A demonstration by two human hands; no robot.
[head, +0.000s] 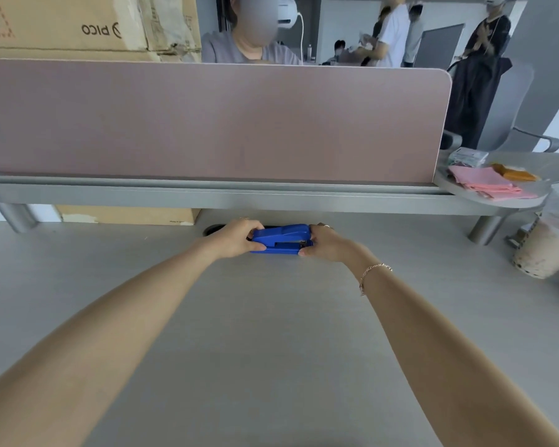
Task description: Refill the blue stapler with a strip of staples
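The blue stapler [281, 238] lies lengthwise on the grey desk [271, 333], far out in front of me under the raised shelf. My left hand [236, 237] grips its left end, fingers wrapped over the top and thumb at the front. My right hand [325, 245] holds its right end, where the metal mouth shows. The stapler's top arm sits slightly raised from its base. No strip of staples is visible.
A pink divider panel [213, 121] stands on a grey shelf [239, 198] behind the stapler. A plastic cup of milk tea [546, 240] stands at the right. Pink papers [488, 185] lie on the shelf's right end. A cable hole [213, 230] sits beside my left hand.
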